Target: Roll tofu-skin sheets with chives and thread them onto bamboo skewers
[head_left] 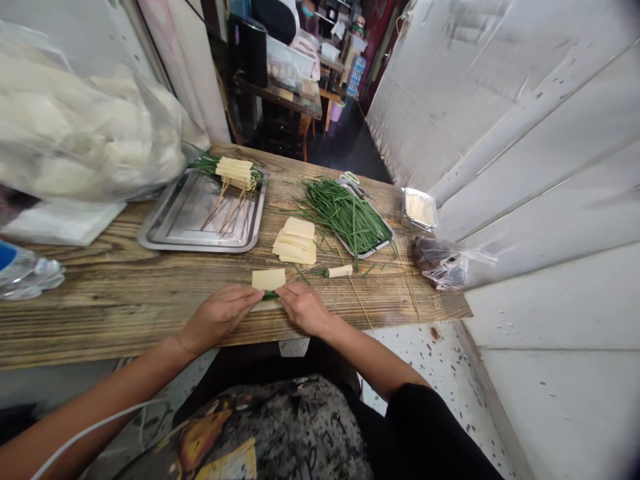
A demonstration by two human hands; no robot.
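My left hand (220, 315) and my right hand (303, 308) meet at the near edge of the wooden table (125, 293). Both pinch a pale tofu-skin sheet (269, 279) with green chives (271, 294) lying across it between my fingertips. Just beyond lies a finished small roll (340, 271) with chives poking out. A stack of cut tofu-skin sheets (296, 241) sits behind that. Thin bamboo skewers (361, 303) lie to the right of my right hand.
A steel tray (200, 223) holds skewered rolls (235, 172) at its far edge. A second tray carries a heap of chives (345, 213). A foil container (420, 208), a plastic bag (445, 263), a large bag of pale goods (85, 127) and a water bottle (25, 270) also sit here.
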